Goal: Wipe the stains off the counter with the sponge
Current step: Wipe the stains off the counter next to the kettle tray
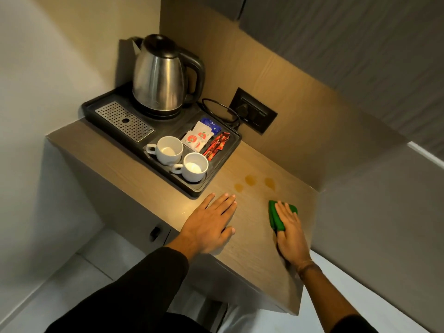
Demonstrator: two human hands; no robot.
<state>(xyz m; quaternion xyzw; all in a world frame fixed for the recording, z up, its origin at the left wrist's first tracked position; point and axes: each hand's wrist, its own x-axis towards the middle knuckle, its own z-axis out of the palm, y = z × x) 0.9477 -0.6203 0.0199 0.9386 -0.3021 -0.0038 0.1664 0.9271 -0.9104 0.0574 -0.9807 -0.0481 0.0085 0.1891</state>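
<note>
Three small amber stains (249,180) mark the light wood counter (254,236), just right of the tray's near corner. A green sponge (274,213) lies flat on the counter a little below and right of the stains. My right hand (289,233) presses on top of the sponge, fingers spread over it, thumb along its near side. My left hand (211,223) rests flat on the counter, palm down with fingers apart, its fingertips just short of the leftmost stain. It holds nothing.
A black tray (96,111) fills the counter's far left, with a steel kettle (159,75), two white cups (194,167), sachets (204,138) and a drip grate (125,121). A wall socket (253,111) with a cord sits behind. A wall panel borders the counter's right side.
</note>
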